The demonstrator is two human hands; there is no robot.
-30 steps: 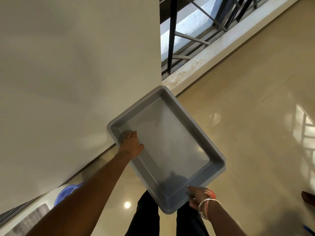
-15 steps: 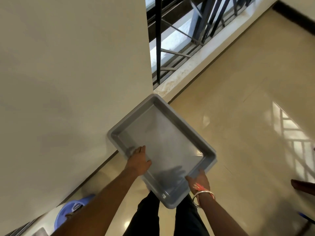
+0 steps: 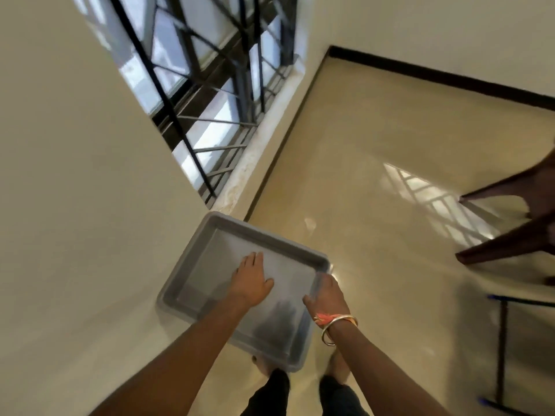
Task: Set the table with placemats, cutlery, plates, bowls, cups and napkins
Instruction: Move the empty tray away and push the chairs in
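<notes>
An empty grey plastic tray (image 3: 210, 235) hangs in front of me above the floor, near a cream wall. My left hand (image 3: 250, 280) lies flat inside it, fingers straight on its bottom. My right hand (image 3: 326, 294) grips the tray's right rim, its wrist wearing a gold bangle and an orange thread. No placemats, cutlery, plates, bowls, cups or napkins are in view.
A cream wall (image 3: 75, 205) stands at the left, with a barred window (image 3: 210, 100) past it. The glossy beige floor (image 3: 375, 190) runs ahead. Dark wooden furniture legs (image 3: 510, 229) and a thin black metal frame (image 3: 504, 349) are at the right.
My view has swung right, bringing in the window, the far wall and the furniture legs. The tray turned, my left hand slid from its rim onto its bottom, and my right hand moved up the right rim.
</notes>
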